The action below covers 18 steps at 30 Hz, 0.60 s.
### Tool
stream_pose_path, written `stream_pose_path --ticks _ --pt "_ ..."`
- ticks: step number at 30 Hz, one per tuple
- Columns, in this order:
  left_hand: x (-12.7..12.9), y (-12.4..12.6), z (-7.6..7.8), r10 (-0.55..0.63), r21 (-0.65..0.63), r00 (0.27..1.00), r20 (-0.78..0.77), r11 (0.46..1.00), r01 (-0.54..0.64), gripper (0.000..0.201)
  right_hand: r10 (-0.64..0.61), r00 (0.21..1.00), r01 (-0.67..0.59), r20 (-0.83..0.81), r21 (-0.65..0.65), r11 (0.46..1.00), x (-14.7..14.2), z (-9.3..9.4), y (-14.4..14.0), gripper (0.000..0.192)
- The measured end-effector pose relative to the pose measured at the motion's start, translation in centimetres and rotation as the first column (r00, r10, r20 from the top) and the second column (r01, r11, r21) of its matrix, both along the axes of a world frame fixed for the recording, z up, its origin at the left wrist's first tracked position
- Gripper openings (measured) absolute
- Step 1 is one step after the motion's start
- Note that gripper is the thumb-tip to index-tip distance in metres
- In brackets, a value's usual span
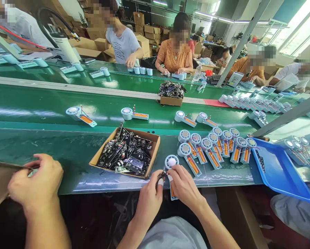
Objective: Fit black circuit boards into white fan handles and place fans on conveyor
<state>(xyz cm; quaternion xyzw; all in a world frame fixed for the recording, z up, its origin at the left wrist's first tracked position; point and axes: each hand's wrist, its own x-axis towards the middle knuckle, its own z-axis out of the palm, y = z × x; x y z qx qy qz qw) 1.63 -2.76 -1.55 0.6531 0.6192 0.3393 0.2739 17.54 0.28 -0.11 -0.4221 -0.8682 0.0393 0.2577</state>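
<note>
My left hand (148,197) and my right hand (183,185) meet at the near edge of the green bench. Between them is a small white handheld fan unit (171,162), its round head up and its open handle with an orange battery pointing toward me. My right hand grips the handle. My left hand, a fingertip wrapped in white tape, pinches a small dark part (161,178) against the unit's neck. To the left of my hands stands a cardboard box (154,147) full of black circuit boards.
Several more fan units (214,145) lie in rows to the right, beside a blue tray (276,169). Single units (134,114) ride the green conveyor behind. A co-worker's hand (37,183) holds brown cardboard at the left. Other people sit across the belt.
</note>
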Motion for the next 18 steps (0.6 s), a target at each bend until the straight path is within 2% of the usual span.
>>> stream_pose_path --ticks 4,8,10,15,18 --pt "0.0 0.0 0.2 0.001 0.002 1.0 0.016 1.0 -0.001 0.031 -0.007 0.998 0.01 -0.06 0.053 0.999 0.5 -0.5 -0.1 0.029" --pt "0.3 0.0 -0.5 0.045 0.141 0.997 -0.062 0.989 -0.036 0.031 -0.071 0.989 0.076 -0.128 0.039 0.996 0.2 -0.2 0.0 0.026" --pt "0.4 -0.1 -0.9 0.066 0.226 0.992 -0.107 0.973 -0.04 0.031 -0.098 0.993 0.1 -0.07 0.028 0.995 -0.1 0.4 0.0 0.024" --pt "0.5 -0.3 -1.0 0.053 0.369 0.984 -0.169 0.929 0.014 0.033 -0.125 0.972 0.126 0.2 0.006 0.992 -1.1 2.0 0.3 0.018" --pt "0.6 -0.5 -0.8 0.032 0.429 0.984 -0.173 0.902 0.047 0.035 -0.104 0.958 0.126 0.268 -0.067 0.99 -1.3 2.8 0.5 0.017"
